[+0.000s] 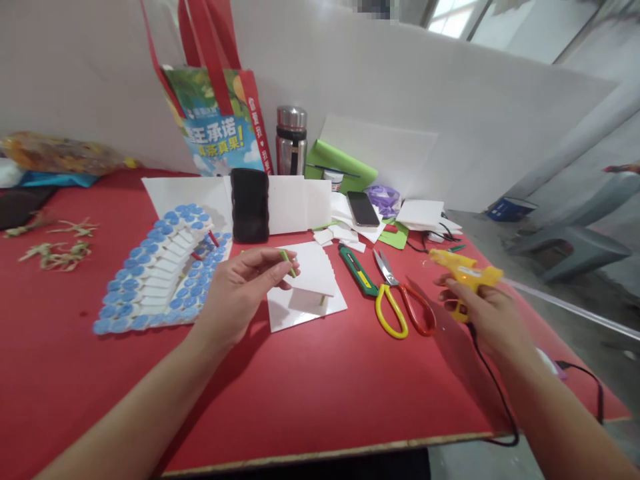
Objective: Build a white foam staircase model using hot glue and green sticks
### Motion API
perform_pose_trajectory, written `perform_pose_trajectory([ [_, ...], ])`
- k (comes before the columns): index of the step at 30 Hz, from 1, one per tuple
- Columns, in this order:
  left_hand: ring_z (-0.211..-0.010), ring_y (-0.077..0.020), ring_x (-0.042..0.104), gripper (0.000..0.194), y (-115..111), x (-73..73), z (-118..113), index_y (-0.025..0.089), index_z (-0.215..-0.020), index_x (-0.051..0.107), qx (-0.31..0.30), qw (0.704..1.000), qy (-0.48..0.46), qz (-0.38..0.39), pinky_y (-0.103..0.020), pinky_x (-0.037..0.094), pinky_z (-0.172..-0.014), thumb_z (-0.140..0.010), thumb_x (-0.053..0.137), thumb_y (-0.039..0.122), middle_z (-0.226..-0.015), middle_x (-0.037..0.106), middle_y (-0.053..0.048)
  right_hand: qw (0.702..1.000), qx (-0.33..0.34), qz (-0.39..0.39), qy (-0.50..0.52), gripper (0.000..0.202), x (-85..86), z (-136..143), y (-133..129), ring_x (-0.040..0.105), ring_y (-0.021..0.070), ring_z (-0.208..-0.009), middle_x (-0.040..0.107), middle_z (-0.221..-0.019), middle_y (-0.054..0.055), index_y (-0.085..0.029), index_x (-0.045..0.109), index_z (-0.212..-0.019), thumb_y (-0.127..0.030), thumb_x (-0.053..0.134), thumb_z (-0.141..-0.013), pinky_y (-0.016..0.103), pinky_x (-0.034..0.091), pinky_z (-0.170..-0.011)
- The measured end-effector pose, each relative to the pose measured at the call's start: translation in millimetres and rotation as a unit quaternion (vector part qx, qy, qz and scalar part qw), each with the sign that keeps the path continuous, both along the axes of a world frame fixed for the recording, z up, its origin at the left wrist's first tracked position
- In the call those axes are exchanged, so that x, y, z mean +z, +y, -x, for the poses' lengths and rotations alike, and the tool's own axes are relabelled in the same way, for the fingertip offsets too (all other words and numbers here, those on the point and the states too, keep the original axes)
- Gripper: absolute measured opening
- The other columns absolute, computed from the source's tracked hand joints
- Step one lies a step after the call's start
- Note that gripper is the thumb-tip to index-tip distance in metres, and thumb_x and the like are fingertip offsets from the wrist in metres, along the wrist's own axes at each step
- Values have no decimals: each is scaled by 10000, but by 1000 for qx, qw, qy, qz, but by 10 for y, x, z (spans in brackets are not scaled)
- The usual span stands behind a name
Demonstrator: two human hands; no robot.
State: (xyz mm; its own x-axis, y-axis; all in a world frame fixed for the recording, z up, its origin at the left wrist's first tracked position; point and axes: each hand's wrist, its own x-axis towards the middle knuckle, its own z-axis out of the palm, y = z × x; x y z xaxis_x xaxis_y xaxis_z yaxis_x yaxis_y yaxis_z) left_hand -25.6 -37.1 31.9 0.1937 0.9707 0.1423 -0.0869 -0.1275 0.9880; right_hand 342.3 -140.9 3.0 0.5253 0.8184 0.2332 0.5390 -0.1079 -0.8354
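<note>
Between the thumb and fingers of my left hand [247, 287] is a small green stick [288, 264]. Just beyond and right of it, a white foam piece [313, 267] stands raised over a white base sheet [300, 317], with a short green support [323, 300] under its near edge. My right hand [475, 300] is wrapped round a yellow glue gun [465, 270], whose nozzle points left and whose cord hangs toward the table's front edge. Left of my left hand lies a blue-and-white model with steps [165, 267].
Scissors [393, 300] and a green cutter [357, 270] lie between my hands. Behind stand a black object [250, 205], a steel flask [291, 140] and a bag [220, 127]. A phone [363, 209] rests on white scraps. Dried bits [55, 255] lie left on the red table [325, 400].
</note>
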Motion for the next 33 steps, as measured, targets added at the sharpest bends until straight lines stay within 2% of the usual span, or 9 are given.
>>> perform_pose_trajectory([
  [2,-857,-202,701,167,20,-4,-35,195,-937,828,-2,1000,7,-18,-307,596,-723,-848,816,337,-925,798,-73,980,-10,-43,194,235,231,237,-46,650,167,-669,755,-962,65,-233,775,-911,-436,813,-799,277,561,-553],
  [3,-859,-208,705,167,38,-5,-50,199,-950,830,-1,999,18,-31,-320,597,-731,-862,802,339,-929,800,-73,967,25,-49,247,207,349,365,-42,644,155,-692,735,-967,42,-251,781,-910,-410,839,-793,264,566,-581],
  [6,-906,-219,712,150,131,-8,-83,224,-968,830,24,991,81,-105,-356,586,-809,-901,760,338,-984,799,-63,929,162,-78,323,137,629,727,102,640,151,-702,702,-908,16,-268,776,-895,-387,824,-846,268,564,-621],
  [8,-959,-224,710,132,202,-24,-94,234,-962,827,41,977,123,-171,-370,564,-878,-923,739,325,-1034,791,-57,906,250,-88,331,139,701,922,263,657,159,-731,709,-919,20,-265,777,-918,-403,766,-916,289,568,-664],
  [10,-979,-221,710,124,248,-63,-93,242,-976,820,52,964,146,-215,-370,549,-905,-946,717,304,-1046,782,-48,891,316,-108,307,183,670,1072,416,667,168,-753,719,-916,30,-250,778,-911,-417,721,-961,315,574,-711],
  [13,-957,-204,711,100,249,-156,-75,253,-969,807,84,955,156,-239,-347,556,-881,-960,709,270,-1015,776,-28,878,372,-125,274,216,479,1211,554,681,199,-825,721,-890,40,-239,777,-944,-433,692,-987,363,583,-800],
  [16,-943,-178,712,100,216,-242,-49,262,-983,805,93,946,161,-265,-321,561,-887,-959,715,226,-999,782,-11,869,373,-119,303,197,246,1256,585,663,190,-811,704,-866,28,-250,766,-989,-417,664,-1009,356,574,-795],
  [19,-940,-170,717,113,212,-286,-29,265,-983,807,85,945,169,-269,-315,570,-893,-957,714,207,-989,791,-6,859,369,-86,344,209,117,1242,564,648,179,-766,693,-851,29,-237,762,-952,-425,682,-996,333,563,-734],
  [33,-932,-171,716,132,234,-356,-15,281,-960,812,72,949,172,-254,-323,579,-870,-951,718,188,-987,793,-1,879,360,22,314,374,114,1296,502,593,146,-611,683,-729,32,-202,738,-816,-553,711,-944,285,488,-575],
])
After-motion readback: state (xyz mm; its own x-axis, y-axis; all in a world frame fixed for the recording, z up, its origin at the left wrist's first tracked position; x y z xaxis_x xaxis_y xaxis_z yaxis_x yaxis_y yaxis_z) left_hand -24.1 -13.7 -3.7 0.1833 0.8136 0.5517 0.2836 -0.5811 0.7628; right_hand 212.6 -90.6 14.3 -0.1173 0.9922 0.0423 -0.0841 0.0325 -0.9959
